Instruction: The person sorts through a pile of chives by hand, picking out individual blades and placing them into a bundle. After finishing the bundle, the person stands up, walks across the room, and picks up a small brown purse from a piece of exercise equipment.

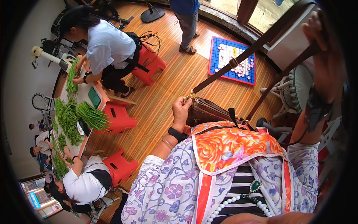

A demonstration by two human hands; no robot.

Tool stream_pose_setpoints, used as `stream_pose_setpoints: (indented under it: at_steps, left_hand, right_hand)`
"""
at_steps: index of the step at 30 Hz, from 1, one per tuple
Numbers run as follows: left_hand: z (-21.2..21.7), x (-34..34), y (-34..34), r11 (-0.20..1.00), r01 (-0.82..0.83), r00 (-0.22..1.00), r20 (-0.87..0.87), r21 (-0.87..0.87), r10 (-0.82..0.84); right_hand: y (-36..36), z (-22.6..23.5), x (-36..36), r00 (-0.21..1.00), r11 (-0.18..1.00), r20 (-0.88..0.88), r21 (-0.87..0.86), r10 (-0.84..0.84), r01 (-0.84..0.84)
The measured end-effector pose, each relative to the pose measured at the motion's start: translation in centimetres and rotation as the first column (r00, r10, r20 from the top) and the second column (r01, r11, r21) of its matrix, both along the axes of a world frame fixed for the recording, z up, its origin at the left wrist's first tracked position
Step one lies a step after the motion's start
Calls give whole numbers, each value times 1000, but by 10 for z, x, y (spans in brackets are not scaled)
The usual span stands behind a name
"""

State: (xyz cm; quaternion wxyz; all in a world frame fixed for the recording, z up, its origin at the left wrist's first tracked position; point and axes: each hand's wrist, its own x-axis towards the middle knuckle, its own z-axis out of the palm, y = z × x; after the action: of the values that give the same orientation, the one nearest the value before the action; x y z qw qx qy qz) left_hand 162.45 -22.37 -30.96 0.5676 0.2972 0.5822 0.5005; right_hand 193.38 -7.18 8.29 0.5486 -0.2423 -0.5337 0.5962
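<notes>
A dark brown leather shoulder bag (208, 112) lies against my front, above an orange flowered cloth (238, 143). My left hand (181, 112) is closed on the bag's upper left corner, by the gold-coloured metal clip (193, 96) of the strap. From that clip the long brown strap (233, 62) runs taut up to the far right. My right hand (314, 31) is raised there at the rim of the view, its fingers bent round the strap; shadow hides part of the grip. The strap's other length comes back down to the bag's right end.
To the left, two people handle green vegetable stalks (69, 121) at a long table, with red stools (120, 168) beside it. A blue-and-white board with round pieces (232, 59) lies on the wooden floor ahead. Another person stands near the doorway. A round-seated chair (294, 89) is at right.
</notes>
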Motion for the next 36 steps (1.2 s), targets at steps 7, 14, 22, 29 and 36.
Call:
stream_pose_setpoints:
  at_steps: [7, 14, 22, 29, 36]
  left_hand:
    - [22, -43, 118, 999, 28, 972, 234, 31, -34]
    - [42, -55, 245, 990, -97, 995, 27, 100, 95]
    - [25, -97, 346, 973, -194, 935, -276, 128, 223]
    - [-8, -158, 436, 959, -259, 889, -362, 111, 282]
    - [-29, -218, 529, 939, -276, 801, -490, 206, 343]
  right_hand:
    - [79, -250, -112, 671, 834, 600, -550, 436, -50]
    - [221, -351, -196, 633, 915, 744, 75, 214, -397]
    - [350, -358, -272, 573, 757, 673, 28, 468, -653]
    - [441, -372, -335, 457, 719, 726, -74, 514, -691]
    - [525, -394, -400, 367, 758, 818, -123, 443, -641]
